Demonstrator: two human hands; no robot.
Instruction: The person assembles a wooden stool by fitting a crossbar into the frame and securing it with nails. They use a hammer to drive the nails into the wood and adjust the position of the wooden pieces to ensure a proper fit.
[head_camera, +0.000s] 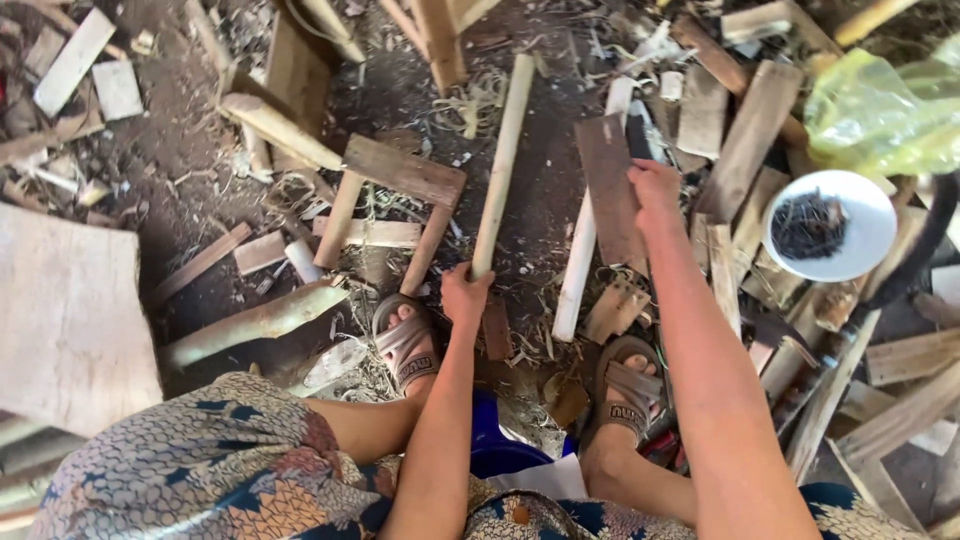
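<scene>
Right hand (655, 190): fingers curl over the top edge of a dark flat board (608, 190); fingertips hidden behind it, grip on the far face not visible. Left hand (466, 295): palm side hidden, wrapped around the lower end of a pale stick (502, 160); stick's bottom end covered by the fist. Blue seat (495, 440): mostly hidden between the legs and under the patterned cloth. Contents of the white bowl (868, 225): dark, small, kind not resolvable. Yellow plastic bag (885, 110): cut off by the right edge. Large pale slab (70, 310): cut off by the left edge. Clear plastic object (335, 362) beside the left sandal: shape unclear.
</scene>
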